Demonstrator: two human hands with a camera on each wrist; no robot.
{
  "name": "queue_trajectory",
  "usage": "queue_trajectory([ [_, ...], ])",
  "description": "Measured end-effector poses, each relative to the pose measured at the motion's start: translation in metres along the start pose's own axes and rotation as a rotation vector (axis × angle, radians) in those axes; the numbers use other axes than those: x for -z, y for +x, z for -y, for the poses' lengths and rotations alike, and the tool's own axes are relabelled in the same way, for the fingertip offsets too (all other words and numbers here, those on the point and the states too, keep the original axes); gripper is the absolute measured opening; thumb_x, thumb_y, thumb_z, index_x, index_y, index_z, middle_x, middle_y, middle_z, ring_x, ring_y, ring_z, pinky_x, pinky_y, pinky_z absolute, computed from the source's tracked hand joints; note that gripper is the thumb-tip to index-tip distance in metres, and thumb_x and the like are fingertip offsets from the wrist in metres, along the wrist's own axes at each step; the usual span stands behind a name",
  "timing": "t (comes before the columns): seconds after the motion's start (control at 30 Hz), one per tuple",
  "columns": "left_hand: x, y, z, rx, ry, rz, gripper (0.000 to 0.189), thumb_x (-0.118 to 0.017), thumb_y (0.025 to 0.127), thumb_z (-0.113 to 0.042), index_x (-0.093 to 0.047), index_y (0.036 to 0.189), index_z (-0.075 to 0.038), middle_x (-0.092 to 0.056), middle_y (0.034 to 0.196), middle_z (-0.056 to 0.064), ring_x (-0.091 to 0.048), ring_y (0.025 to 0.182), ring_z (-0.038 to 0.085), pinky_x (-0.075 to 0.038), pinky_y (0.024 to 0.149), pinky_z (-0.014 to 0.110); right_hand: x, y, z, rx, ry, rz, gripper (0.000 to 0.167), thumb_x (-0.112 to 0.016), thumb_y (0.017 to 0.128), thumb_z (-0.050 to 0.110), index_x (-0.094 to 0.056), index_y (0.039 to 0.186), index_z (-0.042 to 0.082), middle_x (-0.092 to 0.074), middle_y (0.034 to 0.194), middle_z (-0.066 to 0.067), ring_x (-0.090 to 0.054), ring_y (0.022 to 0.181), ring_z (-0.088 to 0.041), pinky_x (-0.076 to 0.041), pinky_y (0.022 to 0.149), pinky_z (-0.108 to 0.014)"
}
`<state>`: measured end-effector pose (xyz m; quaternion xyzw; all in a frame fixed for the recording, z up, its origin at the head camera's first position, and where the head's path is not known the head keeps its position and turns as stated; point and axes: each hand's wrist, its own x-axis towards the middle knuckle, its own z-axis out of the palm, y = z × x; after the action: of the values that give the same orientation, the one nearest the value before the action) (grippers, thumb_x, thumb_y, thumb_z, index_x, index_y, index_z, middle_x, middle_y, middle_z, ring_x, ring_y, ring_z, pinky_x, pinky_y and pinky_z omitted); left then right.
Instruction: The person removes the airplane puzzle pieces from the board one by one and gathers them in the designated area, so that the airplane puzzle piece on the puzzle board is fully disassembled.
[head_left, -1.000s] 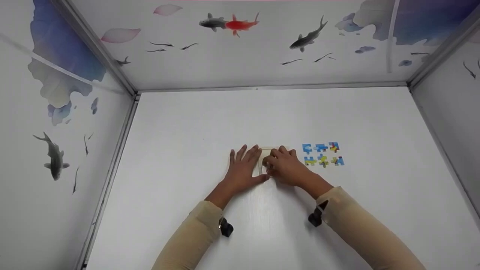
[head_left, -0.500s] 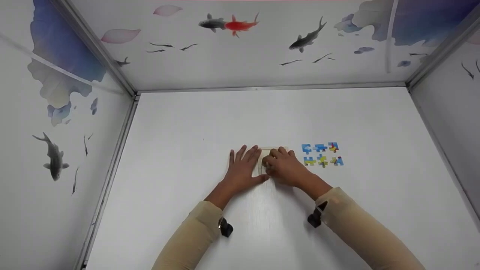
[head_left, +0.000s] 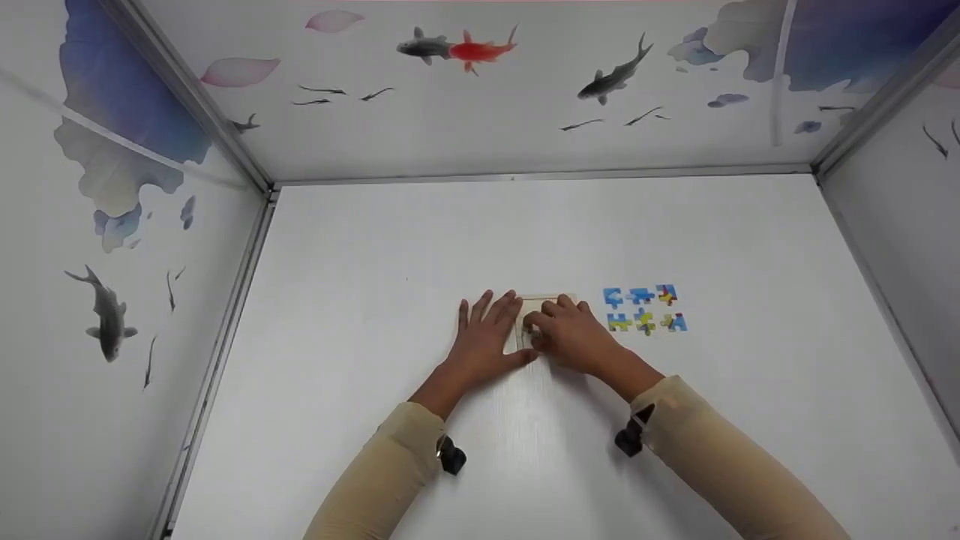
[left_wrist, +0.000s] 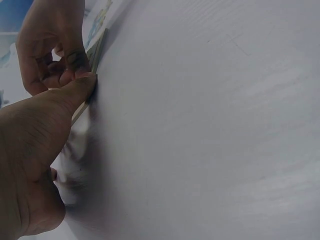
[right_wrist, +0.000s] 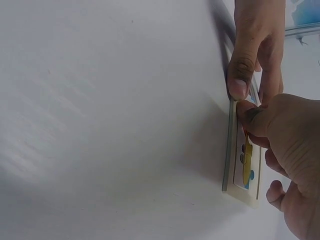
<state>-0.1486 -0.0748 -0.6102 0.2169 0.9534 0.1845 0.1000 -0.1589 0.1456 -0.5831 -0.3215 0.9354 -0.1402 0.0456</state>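
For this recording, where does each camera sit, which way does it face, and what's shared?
Head: worn on the head, facing forward and down at the table, wooden tray and puzzle pieces; left hand, right hand and sleeves show.
Left wrist: on that wrist, looking past the large, near left hand toward the right hand and the tray's edge.
Right wrist: on that wrist, looking past the right hand toward the tray and left hand.
Shared: both wrist views show both hands at the tray.

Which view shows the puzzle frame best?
Right wrist view: it shows the frame with one side, a corner and part of the inside. The head view shows its far edge and little more; the left wrist view, only a slim strip.
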Motion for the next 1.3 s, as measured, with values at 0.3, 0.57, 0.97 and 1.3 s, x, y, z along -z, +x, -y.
queue_trajectory([
  [0.3, 0.0025, -0.0023, -0.001, 0.005, -0.006, 0.006, 0.098, -0.058, 0.103, -0.074, -0.026, 0.177, -0.018, -0.023, 0.184, 0.001, -0.009, 0.171, 0.035, -0.004, 0.133, 0.069, -0.0003, 0.0009, 0.0008, -0.001, 0.002, 0.02, 0.031, -0.082, 0.101, 0.019, -0.074, 0.131, 0.018, -0.069, 0.117, -0.007, -0.058, 0.106, -0.03, -0.055, 0.089, -0.059],
  [0.57, 0.0033, -0.0018, -0.0015, 0.005, -0.007, 0.004, 0.098, -0.059, 0.103, -0.073, -0.026, 0.177, -0.017, -0.023, 0.183, 0.002, -0.009, 0.171, 0.036, -0.004, 0.133, 0.069, -0.0006, 0.0023, 0.001, 0.004, 0.033, 0.033, 0.034, -0.081, 0.101, 0.016, -0.073, 0.134, 0.014, -0.065, 0.125, -0.009, -0.059, 0.118, -0.032, -0.055, 0.1, -0.066],
  [0.97, 0.0033, -0.0019, -0.0013, 0.005, 0.001, 0.006, 0.099, -0.057, 0.103, -0.075, -0.025, 0.177, -0.017, -0.022, 0.184, 0.001, -0.008, 0.171, 0.036, -0.003, 0.133, 0.068, 0.0038, 0.0019, 0.0012, 0.034, 0.095, 0.056, 0.034, -0.079, 0.103, 0.022, -0.075, 0.135, 0.013, -0.064, 0.124, -0.007, -0.054, 0.113, -0.028, -0.053, 0.097, -0.063],
  [1.3, 0.0035, -0.0026, -0.0007, 0.008, -0.015, 0.017, 0.099, -0.056, 0.103, -0.076, -0.024, 0.178, -0.02, -0.02, 0.184, 0.0, -0.006, 0.171, 0.034, -0.001, 0.133, 0.068, 0.0002, -0.0022, -0.0036, 0.106, 0.068, -0.036, 0.027, -0.084, 0.1, 0.022, -0.08, 0.126, 0.019, -0.068, 0.122, -0.005, -0.055, 0.109, -0.026, -0.051, 0.09, -0.057],
])
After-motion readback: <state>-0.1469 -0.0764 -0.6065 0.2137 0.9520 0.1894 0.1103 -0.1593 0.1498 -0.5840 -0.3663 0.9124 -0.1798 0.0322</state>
